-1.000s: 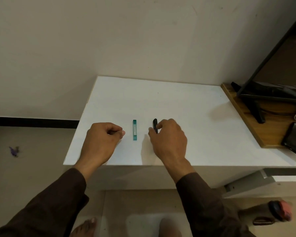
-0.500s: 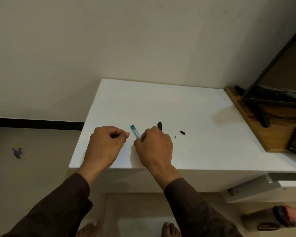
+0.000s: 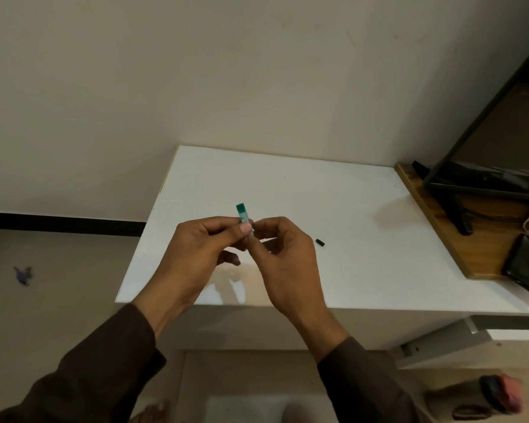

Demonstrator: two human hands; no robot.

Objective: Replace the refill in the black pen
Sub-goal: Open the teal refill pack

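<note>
Both hands hold the teal refill case point(image 3: 242, 212) upright above the counter's point(image 3: 333, 206) front edge: left hand point(image 3: 196, 254) fingers pinch its lower end, right hand point(image 3: 283, 257) fingers curl against it. The black pen isn't visible. Best open it slowly, keeping it upright so refills don't spill.

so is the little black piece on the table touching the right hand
Apart. The head view shows bare white table between the small black piece and the right hand.

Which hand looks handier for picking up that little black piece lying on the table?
Probably the right hand: the small black piece lies on the white table just beside it. The left hand sits farther off, pinching the teal refill case.
</note>
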